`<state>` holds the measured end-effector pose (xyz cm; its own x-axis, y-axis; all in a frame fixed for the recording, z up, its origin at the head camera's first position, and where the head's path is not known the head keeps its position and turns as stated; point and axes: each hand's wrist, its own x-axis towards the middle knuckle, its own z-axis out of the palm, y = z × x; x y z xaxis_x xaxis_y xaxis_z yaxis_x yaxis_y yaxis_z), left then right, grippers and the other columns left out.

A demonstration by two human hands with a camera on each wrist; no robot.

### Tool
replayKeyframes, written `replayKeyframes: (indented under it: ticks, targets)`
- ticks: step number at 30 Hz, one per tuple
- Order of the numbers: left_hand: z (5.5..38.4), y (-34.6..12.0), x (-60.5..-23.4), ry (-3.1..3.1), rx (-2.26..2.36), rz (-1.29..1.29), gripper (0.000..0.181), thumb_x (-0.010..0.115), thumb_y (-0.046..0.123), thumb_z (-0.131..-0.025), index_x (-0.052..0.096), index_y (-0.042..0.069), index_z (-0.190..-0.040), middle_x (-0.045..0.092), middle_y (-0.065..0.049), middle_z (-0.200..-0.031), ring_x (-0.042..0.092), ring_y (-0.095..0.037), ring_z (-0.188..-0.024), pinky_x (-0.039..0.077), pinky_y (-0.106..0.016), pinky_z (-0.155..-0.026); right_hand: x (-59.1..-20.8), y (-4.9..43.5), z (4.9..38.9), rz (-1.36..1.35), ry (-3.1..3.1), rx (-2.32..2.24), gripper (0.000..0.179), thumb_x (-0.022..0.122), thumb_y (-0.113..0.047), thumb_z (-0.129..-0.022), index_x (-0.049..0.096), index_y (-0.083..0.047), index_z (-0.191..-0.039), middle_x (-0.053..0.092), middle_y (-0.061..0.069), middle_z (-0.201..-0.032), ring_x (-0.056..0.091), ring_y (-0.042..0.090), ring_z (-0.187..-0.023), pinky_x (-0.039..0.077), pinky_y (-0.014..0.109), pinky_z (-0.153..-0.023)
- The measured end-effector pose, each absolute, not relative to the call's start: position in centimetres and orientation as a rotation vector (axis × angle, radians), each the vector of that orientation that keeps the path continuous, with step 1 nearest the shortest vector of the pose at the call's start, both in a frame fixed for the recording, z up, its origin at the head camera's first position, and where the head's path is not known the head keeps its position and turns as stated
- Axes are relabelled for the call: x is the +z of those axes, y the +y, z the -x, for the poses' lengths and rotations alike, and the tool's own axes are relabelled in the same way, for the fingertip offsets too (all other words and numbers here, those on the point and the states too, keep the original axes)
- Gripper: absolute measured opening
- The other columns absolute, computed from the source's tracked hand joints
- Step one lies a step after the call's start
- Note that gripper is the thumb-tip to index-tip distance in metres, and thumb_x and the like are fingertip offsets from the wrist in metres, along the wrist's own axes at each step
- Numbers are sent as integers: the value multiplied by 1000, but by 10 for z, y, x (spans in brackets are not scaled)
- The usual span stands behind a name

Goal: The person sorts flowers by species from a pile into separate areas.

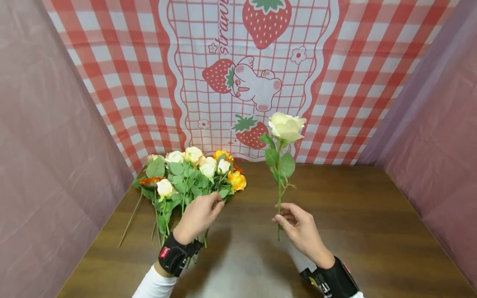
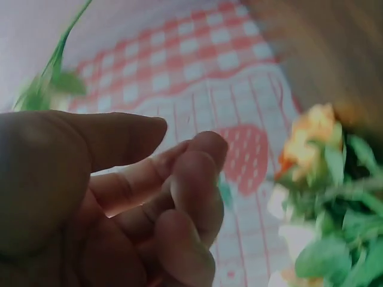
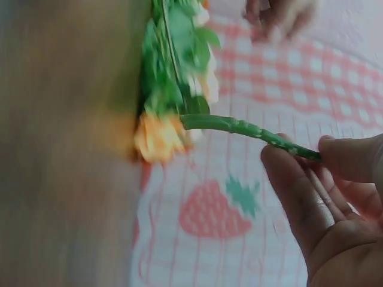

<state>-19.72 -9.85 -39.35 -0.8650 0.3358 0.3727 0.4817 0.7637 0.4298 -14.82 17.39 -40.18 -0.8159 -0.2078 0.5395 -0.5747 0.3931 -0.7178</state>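
Observation:
A single white rose [image 1: 286, 126] stands upright over the table, its leafy green stem pinched low down between the thumb and fingers of my right hand [image 1: 301, 228]. In the right wrist view the stem [image 3: 239, 127] passes between thumb and fingertips, its lower end pointing away from the hand. My left hand [image 1: 201, 213] hovers over the near side of a heap of flowers, holding nothing. The left wrist view shows the left hand [image 2: 149, 197] with loosely bent fingers and a gap between thumb and fingertips.
The heap at the left holds several white roses [image 1: 207, 167], orange flowers [image 1: 237, 181] and green leaves, with stems [image 1: 130, 221] pointing toward me. A brown wooden table [image 1: 350, 207] lies beneath. Behind it hangs a red checked strawberry cloth [image 1: 372, 82]; pinkish curtains [image 1: 48, 124] flank both sides.

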Motion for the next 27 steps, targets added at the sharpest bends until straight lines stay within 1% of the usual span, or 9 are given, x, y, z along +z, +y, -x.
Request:
replayKeyframes:
  ticks: [5,7,8,11,14,15,18,24,27]
  targets:
    - [197,-119,-389,-2765,-786,475,10,57,21,-90,64,14,-92,56,3,-64,42,-10,-45,35,-29,-40,-416,220,166,-538,-2310,1221,30,65,4,-80,59,-2,-109,65,12,-80,64,18,-69,54,25,-57]
    - [198,-124,-387,-2779,-778,453,10,57,21,-90,63,14,-93,53,2,-60,41,-10,-43,34,-29,-38,-416,240,171,-467,-2342,1146,28,65,1,-82,59,-2,-109,65,11,-78,63,17,-68,53,26,-56]
    - [199,-126,-385,-2785,-774,446,10,57,21,-90,63,14,-93,52,2,-58,41,-10,-42,34,-28,-38,-416,250,172,-430,-2348,1133,28,65,-1,-82,59,-3,-110,64,10,-78,63,15,-67,52,25,-56]
    - [200,-129,-383,-2801,-763,436,11,56,22,-91,63,13,-93,49,2,-54,39,-11,-41,32,-28,-36,-413,280,175,-319,-2440,1043,25,63,-4,-85,58,-4,-110,63,8,-78,62,14,-67,52,28,-54]
    - [201,-130,-383,-2802,-754,434,11,56,23,-91,62,14,-93,49,2,-55,40,-11,-41,33,-29,-36,-412,308,176,-245,-2546,955,23,62,-6,-86,58,-2,-109,64,10,-79,62,17,-67,50,29,-52]
    - [201,-130,-383,-2800,-755,437,11,56,23,-91,62,15,-92,50,2,-55,41,-11,-41,33,-29,-36,-410,317,175,-223,-2608,916,23,60,-7,-87,57,0,-109,64,12,-80,63,19,-67,50,31,-52]
    - [200,-128,-384,-2800,-766,455,10,56,23,-91,62,15,-93,50,2,-56,41,-11,-42,33,-29,-37,-412,343,173,-172,-2759,885,25,58,-8,-89,55,5,-111,65,14,-81,62,22,-68,48,33,-50]
    - [200,-125,-385,-2818,-778,462,10,56,22,-91,62,14,-93,51,2,-59,41,-11,-42,33,-29,-37,-422,382,172,-105,-3021,804,30,55,-3,-87,51,14,-110,67,10,-74,59,20,-65,44,36,-52]
    - [199,-124,-385,-2822,-766,466,10,56,22,-91,62,14,-91,51,2,-59,40,-11,-43,34,-29,-37,-426,392,172,-79,-3097,825,32,53,-2,-86,49,18,-110,68,12,-76,60,20,-65,43,36,-52]
